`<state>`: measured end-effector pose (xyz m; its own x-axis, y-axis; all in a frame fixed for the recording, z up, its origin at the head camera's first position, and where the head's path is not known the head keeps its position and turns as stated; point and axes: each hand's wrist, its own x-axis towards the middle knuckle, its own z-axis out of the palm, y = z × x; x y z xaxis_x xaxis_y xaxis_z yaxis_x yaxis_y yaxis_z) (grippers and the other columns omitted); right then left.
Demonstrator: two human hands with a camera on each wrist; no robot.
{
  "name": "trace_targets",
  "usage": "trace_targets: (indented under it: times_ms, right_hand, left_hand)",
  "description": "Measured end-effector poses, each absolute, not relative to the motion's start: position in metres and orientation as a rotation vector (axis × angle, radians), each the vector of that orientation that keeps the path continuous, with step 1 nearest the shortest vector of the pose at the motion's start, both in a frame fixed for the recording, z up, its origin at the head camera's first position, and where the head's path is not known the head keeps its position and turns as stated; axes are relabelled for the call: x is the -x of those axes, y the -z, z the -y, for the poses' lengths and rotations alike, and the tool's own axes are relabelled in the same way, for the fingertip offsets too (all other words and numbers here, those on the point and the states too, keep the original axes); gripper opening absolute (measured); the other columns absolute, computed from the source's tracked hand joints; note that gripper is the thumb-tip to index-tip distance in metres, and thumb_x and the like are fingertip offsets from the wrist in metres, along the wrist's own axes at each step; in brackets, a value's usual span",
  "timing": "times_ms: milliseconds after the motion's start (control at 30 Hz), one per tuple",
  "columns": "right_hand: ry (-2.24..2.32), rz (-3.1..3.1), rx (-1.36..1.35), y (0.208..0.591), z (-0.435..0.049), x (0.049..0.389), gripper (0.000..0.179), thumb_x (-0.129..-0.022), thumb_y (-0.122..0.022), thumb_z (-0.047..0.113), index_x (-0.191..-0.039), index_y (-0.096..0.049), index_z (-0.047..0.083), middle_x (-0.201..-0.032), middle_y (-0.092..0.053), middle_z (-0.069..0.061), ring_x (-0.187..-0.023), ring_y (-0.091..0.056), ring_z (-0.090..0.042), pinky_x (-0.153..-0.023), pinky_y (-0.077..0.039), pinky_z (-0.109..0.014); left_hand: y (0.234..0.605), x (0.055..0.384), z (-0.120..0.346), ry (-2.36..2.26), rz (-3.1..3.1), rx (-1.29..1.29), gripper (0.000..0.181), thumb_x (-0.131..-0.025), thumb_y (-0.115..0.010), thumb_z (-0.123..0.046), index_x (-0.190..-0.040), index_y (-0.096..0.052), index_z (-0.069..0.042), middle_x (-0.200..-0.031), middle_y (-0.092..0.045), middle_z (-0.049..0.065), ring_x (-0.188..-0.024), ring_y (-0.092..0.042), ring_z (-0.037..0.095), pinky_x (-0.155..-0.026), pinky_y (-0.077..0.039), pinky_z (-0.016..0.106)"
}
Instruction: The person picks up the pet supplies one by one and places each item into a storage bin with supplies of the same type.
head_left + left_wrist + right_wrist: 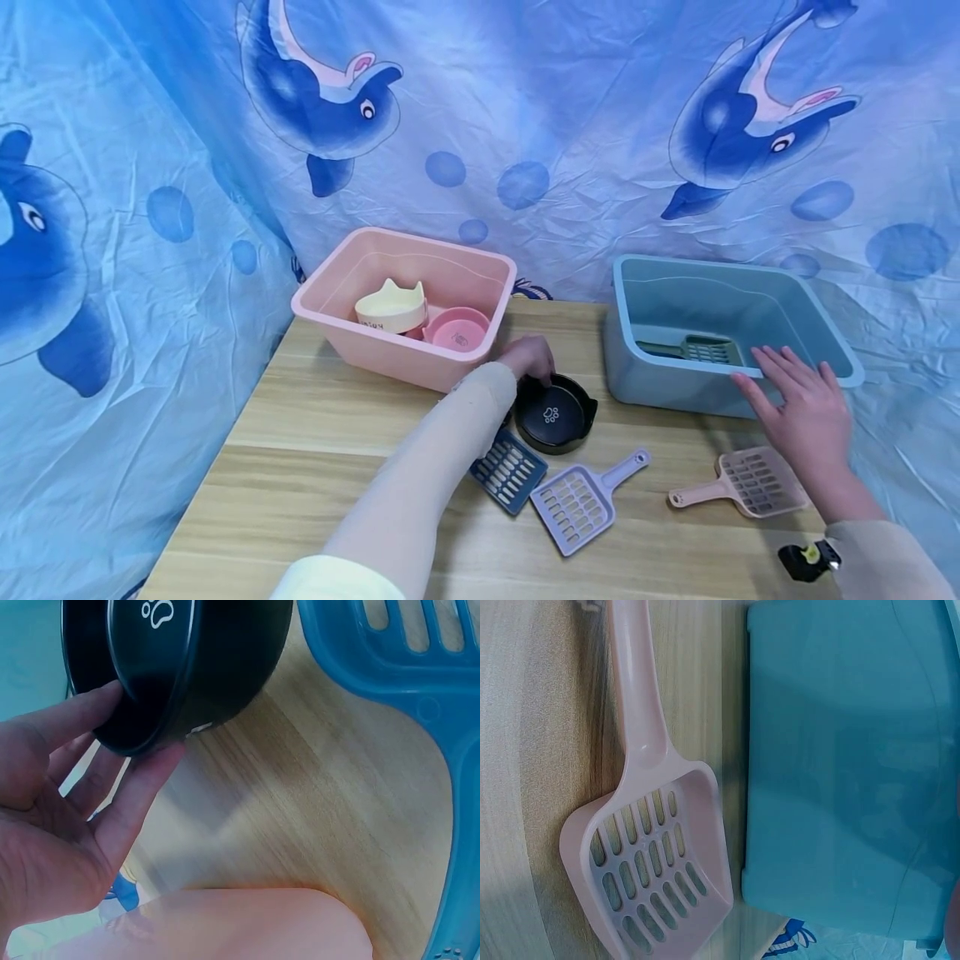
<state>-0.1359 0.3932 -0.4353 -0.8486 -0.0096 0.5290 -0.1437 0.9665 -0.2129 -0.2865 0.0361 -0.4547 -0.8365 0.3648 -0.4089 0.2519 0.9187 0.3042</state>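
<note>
My left hand [529,358] grips the rim of a black pet bowl [551,415] with a white paw print. In the left wrist view the thumb lies inside the black bowl [225,667] and fingers press its outer side. Fingers spread, my right hand [810,417] hovers at the near rim of a blue litter box [675,387], holding nothing. Inside that box lies a dark green litter scoop [708,350]. A beige-pink litter scoop [761,482] rests on the table below the right hand; the right wrist view shows its slotted head [656,862] close up.
At the back left stands a pink litter box [397,360] holding a cream cat-eared bowl [392,308] and a pink bowl [459,329]. A dark blue scoop [512,473], partly behind the left forearm, and a lilac scoop [576,504] lie on the wooden table [300,467].
</note>
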Motion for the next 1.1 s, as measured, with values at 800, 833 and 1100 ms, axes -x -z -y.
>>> trace_targets:
  times_ms: [800,833,1100]
  right_hand:
    - [-0.326,2.599,-0.086,0.437,-0.393,0.135,0.061,-0.099,-0.076,0.036,-0.149,-0.061,0.004,-0.146,-0.058,-0.03,-0.151,-0.045,-0.041,-0.133,-0.014,-0.057]
    - [-0.327,2.601,-0.086,0.437,-0.393,0.135,0.061,-0.1,-0.076,0.036,-0.149,-0.06,0.004,-0.147,-0.058,-0.03,-0.151,-0.045,-0.041,-0.133,-0.013,-0.057]
    - [-0.336,2.592,-0.091,0.435,-0.393,0.135,0.06,-0.1,-0.076,0.036,-0.148,-0.061,0.004,-0.147,-0.058,-0.029,-0.15,-0.046,-0.043,-0.133,-0.014,-0.058]
  left_hand:
    - [0.437,0.281,-0.034,-0.751,-2.122,-0.213,0.041,-0.096,-0.079,-0.007,-0.136,-0.071,-0.008,-0.111,-0.073,0.016,-0.076,-0.071,0.026,-0.084,-0.066,0.037]
    - [0.436,0.281,-0.034,-0.744,-2.109,-0.215,0.041,-0.096,-0.079,-0.007,-0.137,-0.071,-0.009,-0.111,-0.073,0.016,-0.077,-0.071,0.026,-0.086,-0.066,0.038]
    - [0.435,0.281,-0.033,-0.748,-2.028,-0.229,0.042,-0.097,-0.077,-0.006,-0.139,-0.069,-0.007,-0.107,-0.07,0.015,-0.081,-0.069,0.025,-0.092,-0.064,0.04]
